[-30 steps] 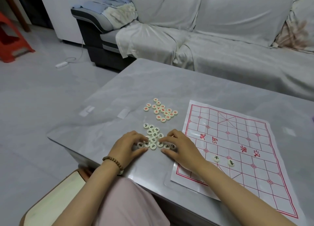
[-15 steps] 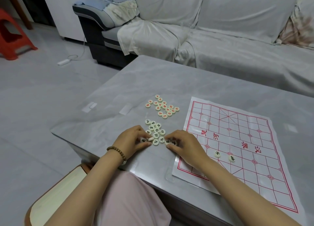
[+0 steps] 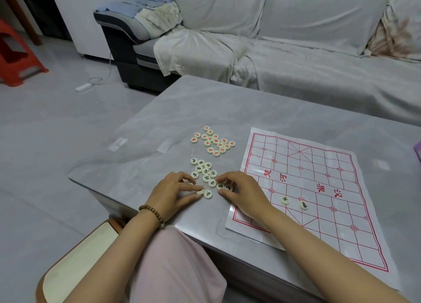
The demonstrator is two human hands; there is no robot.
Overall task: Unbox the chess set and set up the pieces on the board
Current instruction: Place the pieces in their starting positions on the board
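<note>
Your left hand (image 3: 173,192) pinches a cream xiangqi piece (image 3: 200,191), tipped on its edge, at the near end of the black-lettered cluster (image 3: 205,171) on the grey table (image 3: 227,111). Your right hand (image 3: 239,193) curls thumb and fingers round a pair of black-lettered pieces (image 3: 220,186) just beside the paper board (image 3: 319,170). Two placed pieces (image 3: 285,200) lie on the board; the red-lettered cluster (image 3: 214,142) sits farther off.

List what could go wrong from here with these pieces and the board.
1. The left hand pinches a tilted piece near the edge of the table; a slip may send it rolling to the floor.
2. The right hand, curled round two black pieces, has its wrist over the board sheet; pulling back may drag it and shift the two placed pieces.
</note>
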